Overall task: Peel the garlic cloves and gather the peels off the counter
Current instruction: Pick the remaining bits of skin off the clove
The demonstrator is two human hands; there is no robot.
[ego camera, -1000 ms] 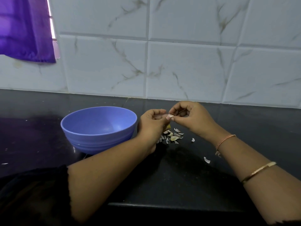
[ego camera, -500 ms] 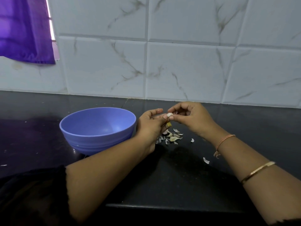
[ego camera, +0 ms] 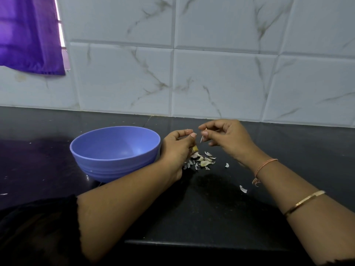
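The left hand (ego camera: 178, 148) is held just above the dark surface (ego camera: 211, 217), a little past the middle of the view. Its fingers are curled closed around a garlic clove (ego camera: 195, 148). Only a yellowish end of the clove shows, poking out at the hand's four o'clock side. The right hand (ego camera: 228, 139) is at the left hand's three o'clock, close beside it but with a small gap between their fingertips. Its thumb and forefinger are pinched narrow on a thin strip of peel (ego camera: 201, 139) that hangs down from them, and its other fingers are loosely bent.

At six o'clock from the two hands a pile of peels (ego camera: 203, 161) lies on the surface, partly hidden behind the left wrist. A single peel (ego camera: 227, 165) lies just off the pile at its three o'clock. Another loose peel (ego camera: 243, 189) lies farther out at five o'clock, near the right forearm.

A blue bowl (ego camera: 107, 169) stands upright at the left hand's nine o'clock, and its wall is right beside the wrist. I cannot tell whether they touch. No cloves or peels can be seen in the part of its inside that shows.

The right forearm wears a thread band (ego camera: 265, 164) and a gold bangle (ego camera: 305, 202). A tiled wall (ego camera: 221, 83) rises at twelve o'clock, with a purple cloth (ego camera: 28, 35) hanging at ten o'clock.
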